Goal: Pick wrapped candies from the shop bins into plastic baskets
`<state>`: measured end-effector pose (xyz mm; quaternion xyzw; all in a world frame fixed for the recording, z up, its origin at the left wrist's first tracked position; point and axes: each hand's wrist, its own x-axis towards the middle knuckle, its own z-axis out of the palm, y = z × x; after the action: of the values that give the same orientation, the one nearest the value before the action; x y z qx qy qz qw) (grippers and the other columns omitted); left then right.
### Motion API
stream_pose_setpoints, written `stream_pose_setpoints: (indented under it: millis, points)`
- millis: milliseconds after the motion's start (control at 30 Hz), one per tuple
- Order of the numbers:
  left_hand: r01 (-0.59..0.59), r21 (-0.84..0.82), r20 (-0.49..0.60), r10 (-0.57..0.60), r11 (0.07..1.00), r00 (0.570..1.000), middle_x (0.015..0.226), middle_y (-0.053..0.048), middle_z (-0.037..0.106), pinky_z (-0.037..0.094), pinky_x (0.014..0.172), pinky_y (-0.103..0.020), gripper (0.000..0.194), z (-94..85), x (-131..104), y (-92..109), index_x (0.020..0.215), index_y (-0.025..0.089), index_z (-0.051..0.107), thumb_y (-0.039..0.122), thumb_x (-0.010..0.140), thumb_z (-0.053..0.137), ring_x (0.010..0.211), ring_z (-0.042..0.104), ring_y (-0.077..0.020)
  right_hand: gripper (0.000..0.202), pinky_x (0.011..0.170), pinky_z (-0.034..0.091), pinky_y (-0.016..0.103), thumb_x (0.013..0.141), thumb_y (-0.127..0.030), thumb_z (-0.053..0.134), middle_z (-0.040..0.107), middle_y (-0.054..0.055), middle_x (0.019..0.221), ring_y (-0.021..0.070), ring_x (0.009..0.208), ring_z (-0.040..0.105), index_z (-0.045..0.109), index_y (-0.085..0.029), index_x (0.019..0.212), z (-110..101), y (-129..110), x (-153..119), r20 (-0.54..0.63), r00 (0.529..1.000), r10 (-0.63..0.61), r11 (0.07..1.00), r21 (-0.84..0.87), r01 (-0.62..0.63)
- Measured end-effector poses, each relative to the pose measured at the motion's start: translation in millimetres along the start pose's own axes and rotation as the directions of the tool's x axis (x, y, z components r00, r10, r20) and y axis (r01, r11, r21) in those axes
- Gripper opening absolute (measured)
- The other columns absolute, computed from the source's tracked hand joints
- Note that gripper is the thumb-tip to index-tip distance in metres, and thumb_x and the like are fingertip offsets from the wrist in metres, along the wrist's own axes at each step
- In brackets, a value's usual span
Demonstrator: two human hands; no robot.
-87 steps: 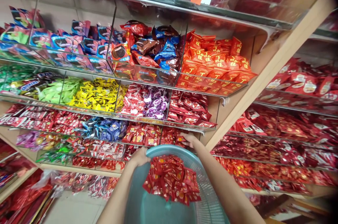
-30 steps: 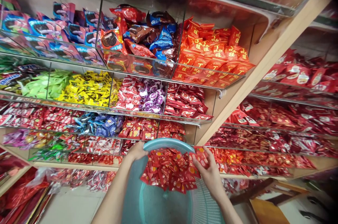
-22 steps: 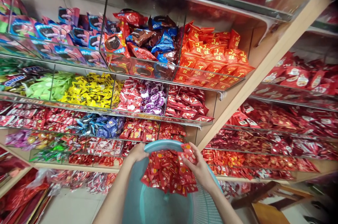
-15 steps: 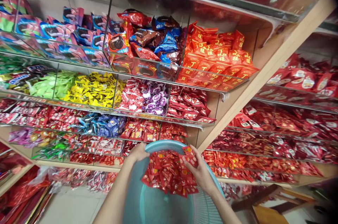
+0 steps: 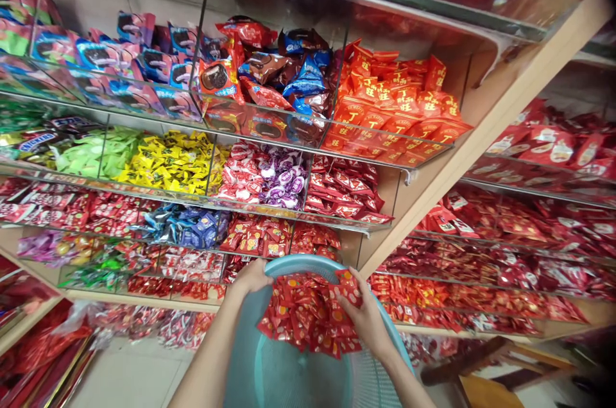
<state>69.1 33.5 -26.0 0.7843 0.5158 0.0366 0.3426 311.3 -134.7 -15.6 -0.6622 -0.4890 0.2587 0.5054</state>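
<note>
A teal plastic basket (image 5: 303, 373) is in front of me at the bottom centre, tilted so that its inside shows. Many small red candy packets (image 5: 301, 315) lie heaped against its far side. My left hand (image 5: 253, 276) is closed on the basket's rim at the far left. On the right, my right hand (image 5: 360, 305) reaches inside the rim, its fingers closed on red packets at the edge of the heap. Its thumb points left across them.
Ahead stands a shelf unit (image 5: 436, 193) with clear-fronted compartments of wrapped sweets. More red packets (image 5: 505, 222) fill shelves at the right. A wooden stool (image 5: 488, 392) is at the lower right, and bagged goods (image 5: 183, 328) lie under the lowest shelf.
</note>
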Motion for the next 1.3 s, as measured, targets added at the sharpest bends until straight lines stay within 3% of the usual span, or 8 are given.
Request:
stream_pose_setpoints:
  millis: [167,333,600,733,900,1000,1200,1300]
  points:
    - [0.021,-0.025,-0.001,-0.021,0.999,1.0,0.06,0.002,0.058,0.033,0.05,-0.017,0.017,0.2,0.5,-0.7,0.071,0.017,0.062,0.027,0.058,0.057,0.056,0.053,-0.0109,0.074,0.085,0.048,0.032,0.071,-0.047,0.058,0.052,0.007,0.122,0.0209,0.105,0.054,0.028,-0.021,0.133,-14.7,-6.1,-2.4,-0.102,0.982,0.158,0.977,0.157,-0.141]
    - [0.003,-0.008,0.01,-0.003,1.0,1.0,0.06,0.002,0.058,0.033,0.05,-0.017,0.017,0.5,0.3,-0.2,0.071,0.017,0.062,0.026,0.058,0.055,0.056,0.053,-0.0106,0.072,0.091,0.043,0.033,0.07,-0.045,0.06,0.047,0.008,0.127,0.0206,0.108,0.051,0.03,-0.019,0.131,-18.7,-0.5,2.2,-0.167,0.983,0.081,0.996,0.046,-0.074]
    - [-0.006,-0.026,0.004,0.006,1.0,1.0,0.064,0.001,0.059,0.033,0.05,-0.017,0.02,-0.2,-0.3,0.9,0.073,0.017,0.061,0.027,0.057,0.055,0.058,0.054,-0.0115,0.069,0.087,0.045,0.037,0.069,-0.044,0.059,0.06,0.008,0.109,0.0226,0.1,0.055,0.037,-0.017,0.128,-3.5,9.1,12.8,-0.161,0.986,-0.038,0.997,-0.074,0.026]
    - [-0.01,-0.021,0.0,0.01,1.0,1.0,0.062,0.002,0.058,0.033,0.05,-0.017,0.019,0.7,0.9,-0.7,0.073,0.018,0.061,0.028,0.057,0.056,0.058,0.053,-0.0116,0.067,0.097,0.035,0.041,0.071,-0.043,0.057,0.049,0.01,0.124,0.0243,0.115,0.044,0.036,-0.017,0.129,4.5,13.3,19.4,-0.18,0.975,-0.132,0.974,-0.204,0.094]
    - [-0.024,-0.013,-0.004,0.024,1.0,1.0,0.06,0.003,0.057,0.033,0.05,-0.017,0.019,1.7,1.3,-1.2,0.072,0.018,0.062,0.027,0.057,0.056,0.055,0.052,-0.0105,0.069,0.1,0.031,0.044,0.073,-0.046,0.055,0.043,0.014,0.129,0.0266,0.121,0.038,0.033,-0.013,0.13,6.4,11.8,19.8,-0.186,0.974,-0.126,0.949,-0.309,0.063]
    - [-0.006,0.006,-0.014,0.006,1.0,1.0,0.06,0.002,0.057,0.033,0.05,-0.018,0.019,1.4,0.8,-0.5,0.072,0.018,0.061,0.028,0.057,0.056,0.056,0.052,-0.0111,0.057,0.092,0.039,0.043,0.077,-0.046,0.049,0.053,0.013,0.115,0.026,0.106,0.05,0.039,-0.015,0.124,-1.5,3.5,18.2,-0.234,0.966,-0.107,0.964,-0.263,0.043]
    - [0.015,-0.025,-0.006,-0.015,1.0,1.0,0.062,0.003,0.059,0.034,0.052,-0.018,0.019,0.2,1.1,-0.2,0.072,0.018,0.063,0.028,0.057,0.058,0.06,0.054,-0.0116,0.051,0.066,0.052,0.034,0.077,-0.047,0.047,0.057,0.005,0.087,0.019,0.071,0.061,0.04,-0.018,0.118,-24.9,-3.7,14.1,-0.272,0.961,0.046,0.992,0.127,-0.012]
    - [0.006,-0.032,-0.002,-0.006,0.999,1.0,0.062,0.003,0.059,0.035,0.053,-0.018,0.018,0.4,1.9,-1.3,0.073,0.018,0.063,0.028,0.058,0.059,0.06,0.055,-0.012,0.042,0.059,0.049,0.031,0.077,-0.048,0.047,0.058,0.004,0.079,0.0176,0.062,0.058,0.047,-0.019,0.107,-29.6,-0.4,6.4,-0.278,0.96,0.031,0.999,-0.014,-0.036]
